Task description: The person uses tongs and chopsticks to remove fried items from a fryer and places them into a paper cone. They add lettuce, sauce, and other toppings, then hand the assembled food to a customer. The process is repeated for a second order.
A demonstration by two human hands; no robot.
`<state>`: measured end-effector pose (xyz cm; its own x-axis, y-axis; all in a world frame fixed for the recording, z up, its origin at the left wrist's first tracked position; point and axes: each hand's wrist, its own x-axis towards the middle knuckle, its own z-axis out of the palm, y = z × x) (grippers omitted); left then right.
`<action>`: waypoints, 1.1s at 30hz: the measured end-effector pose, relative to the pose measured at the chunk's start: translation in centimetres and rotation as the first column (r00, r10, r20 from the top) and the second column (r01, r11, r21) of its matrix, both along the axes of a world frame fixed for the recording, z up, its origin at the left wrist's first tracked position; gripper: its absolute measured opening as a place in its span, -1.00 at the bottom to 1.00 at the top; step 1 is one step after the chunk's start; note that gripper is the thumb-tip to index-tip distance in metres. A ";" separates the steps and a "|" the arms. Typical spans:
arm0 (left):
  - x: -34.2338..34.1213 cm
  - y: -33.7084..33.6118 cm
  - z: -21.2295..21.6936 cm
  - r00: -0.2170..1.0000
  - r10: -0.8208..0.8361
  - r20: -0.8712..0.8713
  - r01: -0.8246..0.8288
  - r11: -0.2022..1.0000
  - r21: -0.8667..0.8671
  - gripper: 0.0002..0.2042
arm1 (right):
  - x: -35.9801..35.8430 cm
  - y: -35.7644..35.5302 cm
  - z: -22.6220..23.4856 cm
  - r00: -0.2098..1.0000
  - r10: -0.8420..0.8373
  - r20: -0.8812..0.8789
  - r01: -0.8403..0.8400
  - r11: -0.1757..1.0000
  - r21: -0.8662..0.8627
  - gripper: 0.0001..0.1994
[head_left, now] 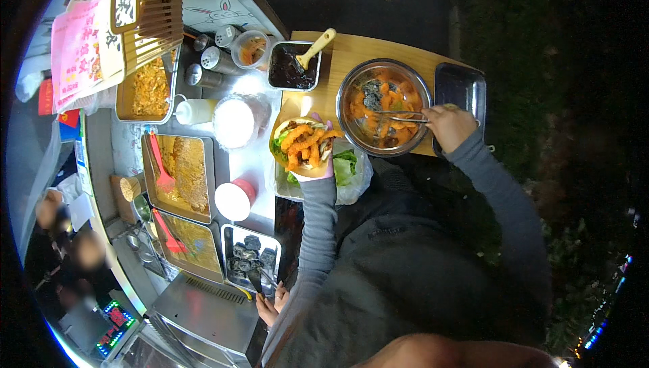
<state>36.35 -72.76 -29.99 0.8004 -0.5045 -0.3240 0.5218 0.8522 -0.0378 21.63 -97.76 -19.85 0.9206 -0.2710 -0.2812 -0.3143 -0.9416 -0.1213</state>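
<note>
Currently, left hand: curled beneath the filled wrap, supporting it just left of the steel bowl.
Right hand: closed around metal tongs reaching into the bowl; whether their tips pinch anything is unclear.
Fried strips: heaped, one jutting past the wrap's right edge; tilting or squeezing could spill them.

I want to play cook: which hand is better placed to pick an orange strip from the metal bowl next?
Probably the right hand: it holds metal tongs that reach into the metal bowl. The left hand is beside the bowl, busy holding the filled wrap.
</note>
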 end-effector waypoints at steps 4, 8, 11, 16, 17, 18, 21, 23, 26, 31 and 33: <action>0.1 -0.8 0.2 0.999 -0.035 -0.004 0.034 0.999 -0.037 -0.45 | -0.1 -1.2 2.6 0.985 -0.164 0.051 0.160 0.984 0.079 -0.75; 0.0 -1.5 -0.3 0.997 -0.070 0.045 0.067 0.995 0.071 -0.41 | -0.5 -1.3 6.2 0.968 -0.226 0.109 0.211 0.969 0.131 -0.76; -0.5 -2.3 -1.3 0.983 -0.143 0.111 0.117 0.970 0.214 -0.37 | -0.9 -0.6 9.2 0.963 -0.194 0.186 0.164 0.973 0.165 -0.75; -1.5 -4.5 -3.0 0.948 -0.255 0.189 0.150 0.884 0.443 -0.54 | 1.2 1.4 11.0 0.942 0.032 0.334 -0.070 0.992 0.102 -0.75; -1.5 -5.0 -3.1 0.955 -0.237 0.181 0.185 0.947 0.264 -0.55 | 1.8 1.8 10.8 0.936 0.065 0.347 -0.097 0.992 0.078 -0.75; -1.6 -5.5 -3.1 0.936 -0.243 0.253 0.198 0.961 0.191 -0.55 | 2.4 2.2 10.6 0.971 0.048 0.234 -0.074 0.992 0.103 -0.72; -1.8 -6.4 -2.5 0.920 -0.291 0.263 0.199 0.924 0.327 -0.52 | 3.0 2.5 10.3 0.978 0.086 0.188 -0.095 0.995 0.037 -0.71; -1.9 -6.9 -2.0 0.965 -0.246 0.096 0.229 0.961 0.158 -0.47 | 2.8 2.5 10.3 0.969 0.083 0.231 -0.090 0.996 0.020 -0.68; -2.3 -7.3 -1.1 0.952 -0.293 0.085 0.258 0.922 0.288 -0.42 | 1.9 2.2 11.0 0.951 0.065 0.302 -0.073 0.997 0.014 -0.62; -2.3 -7.5 0.2 0.942 -0.319 0.106 0.297 0.937 0.185 -0.39 | 1.5 1.5 12.4 0.937 0.124 0.327 -0.122 0.992 -0.024 -0.63; -2.2 -7.3 0.6 0.958 -0.288 0.018 0.286 0.956 0.056 -0.39 | 1.4 1.3 12.8 0.936 0.128 0.329 -0.133 0.991 -0.006 -0.64</action>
